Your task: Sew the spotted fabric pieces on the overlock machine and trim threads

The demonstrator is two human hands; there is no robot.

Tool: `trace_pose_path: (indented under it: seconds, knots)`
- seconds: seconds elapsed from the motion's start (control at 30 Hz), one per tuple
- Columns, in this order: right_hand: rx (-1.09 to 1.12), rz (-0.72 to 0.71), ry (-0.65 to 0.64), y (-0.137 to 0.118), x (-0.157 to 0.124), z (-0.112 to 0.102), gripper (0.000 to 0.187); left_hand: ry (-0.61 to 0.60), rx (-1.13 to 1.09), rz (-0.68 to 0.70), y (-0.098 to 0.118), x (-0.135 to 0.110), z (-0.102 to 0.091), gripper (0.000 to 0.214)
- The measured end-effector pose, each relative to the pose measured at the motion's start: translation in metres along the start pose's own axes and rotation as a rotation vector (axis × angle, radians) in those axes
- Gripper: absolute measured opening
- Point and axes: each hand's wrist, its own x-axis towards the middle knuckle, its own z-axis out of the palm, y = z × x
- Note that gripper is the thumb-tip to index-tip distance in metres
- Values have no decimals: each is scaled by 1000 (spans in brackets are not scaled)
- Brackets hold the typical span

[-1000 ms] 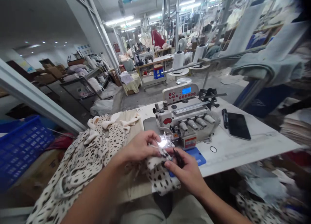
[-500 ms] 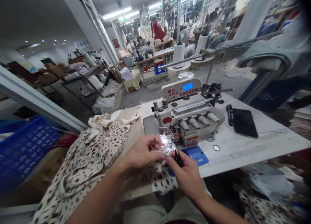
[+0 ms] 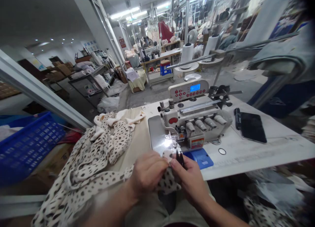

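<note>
Cloth point(image 3: 170, 181) is gripped by both left hand point(image 3: 147, 171) and right hand point(image 3: 190, 175), the latter clasping one two-bladed snips point(image 3: 180, 158)

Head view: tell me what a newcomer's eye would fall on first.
Probably the sewing machine near the center, with its bright light and glowing blue display. Just in front, the left hand and right hand pinch spotted fabric, black snips in the right. A blue basket fills the left edge.

Sewing machine point(image 3: 192, 115) blocking ahead, spotted fabric point(image 3: 98, 151) heaped left, room over tabletop point(image 3: 243, 156) at right, clearance under left hand point(image 3: 147, 174) unclear
</note>
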Motion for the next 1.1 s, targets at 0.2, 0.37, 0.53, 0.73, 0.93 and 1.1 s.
trace_pose_path:
  seconds: [0.2, 0.37, 0.53, 0.73, 0.93, 1.1]
  knots:
    - [-95, -8, -106, -16, 2, -8, 26, 49, -181, -65, 9, -6, 1, 34]
    - [-223, -119, -176, -30, -3, -12, 18, -109, -413, -274, -7, 0, -8, 34]
    - [-228, -84, -13, -21, -7, -6, 22, -114, -473, -415, -15, -2, -8, 18]
    - [-241, -134, 39, -6, -6, -6, 22, -212, -499, -606, -11, 2, -9, 24]
    - [-209, -77, -62, -10, -6, -10, 26, -49, -683, -770, -10, -2, -2, 34]
    - [-197, -15, -154, -9, -3, -10, 26, -6, -708, -704, -11, -4, -2, 28]
